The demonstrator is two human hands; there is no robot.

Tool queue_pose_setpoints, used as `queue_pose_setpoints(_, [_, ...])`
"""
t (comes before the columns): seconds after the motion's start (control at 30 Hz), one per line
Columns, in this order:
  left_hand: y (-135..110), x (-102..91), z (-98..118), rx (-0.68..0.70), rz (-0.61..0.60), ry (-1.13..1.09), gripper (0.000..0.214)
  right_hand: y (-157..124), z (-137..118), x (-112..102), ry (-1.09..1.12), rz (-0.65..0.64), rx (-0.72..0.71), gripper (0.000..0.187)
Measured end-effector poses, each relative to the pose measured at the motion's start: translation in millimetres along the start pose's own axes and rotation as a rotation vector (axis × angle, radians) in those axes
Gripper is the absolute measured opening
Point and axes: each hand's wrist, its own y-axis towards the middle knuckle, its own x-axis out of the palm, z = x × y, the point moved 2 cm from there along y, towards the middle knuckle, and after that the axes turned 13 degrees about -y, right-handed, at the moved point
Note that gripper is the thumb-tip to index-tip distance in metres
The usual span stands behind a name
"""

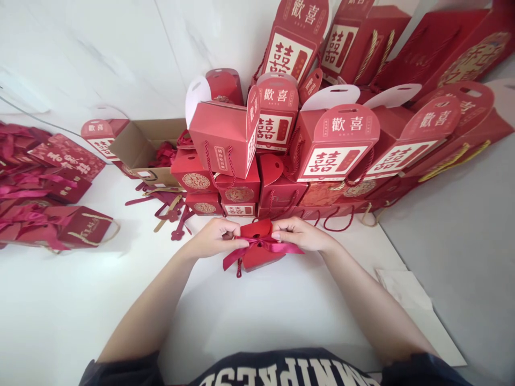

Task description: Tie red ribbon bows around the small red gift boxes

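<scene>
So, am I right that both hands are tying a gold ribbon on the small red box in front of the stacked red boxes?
Not quite: the ribbon is dark red, not gold, as the head view shows. Both the left hand and right hand do hold it on the small red box, before the stacked red boxes.

Both hands met over a small red box (257, 252) near the middle of the white table (80, 311). The left hand (215, 236) and the right hand (300, 235) each pinched the dark red ribbon (261, 245) tied across the box, its tails spreading to either side. Along the table's far edge stood a pile of red gift boxes (333, 145) with cord handles. A cardboard carton (148, 145) sat toward the far left, loose ribbons (24, 182) heaped by the left edge.
</scene>
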Motion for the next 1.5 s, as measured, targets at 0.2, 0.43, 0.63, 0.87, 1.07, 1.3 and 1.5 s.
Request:
queue_pose_setpoints(0.2, [3,4.0,-3,-0.018,0.118,-0.09,0.051,0,-2,-1,0.02,0.019,0.012,0.037])
queue_pose_setpoints(0.43, [1,7.9,4,-0.011,0.183,0.046,0.049,-27,-32,-5,-0.239,0.208,0.186,0.034])
queue_pose_setpoints(0.63, [1,13.4,10,-0.032,0.278,0.196,0.051,-37,-40,14,-0.367,0.284,0.246,0.044])
queue_pose_setpoints(0.87, [4,20.4,10,-0.005,0.385,0.368,0.051,-43,-33,33,0.144,0.253,0.428,0.049])
queue_pose_setpoints(1.07, [4,21.2,8,-0.044,0.428,0.372,0.05,-49,-19,42,0.188,0.176,0.482,0.047])
queue_pose_setpoints(1.3, [1,21.3,14,-0.09,0.4,0.391,0.054,-66,-20,15,-0.124,-0.251,0.317,0.02])
queue_pose_setpoints(1.5, [-1,23.7,22,-0.107,0.386,0.483,0.055,-45,-41,-14,-0.236,0.072,0.281,0.021])
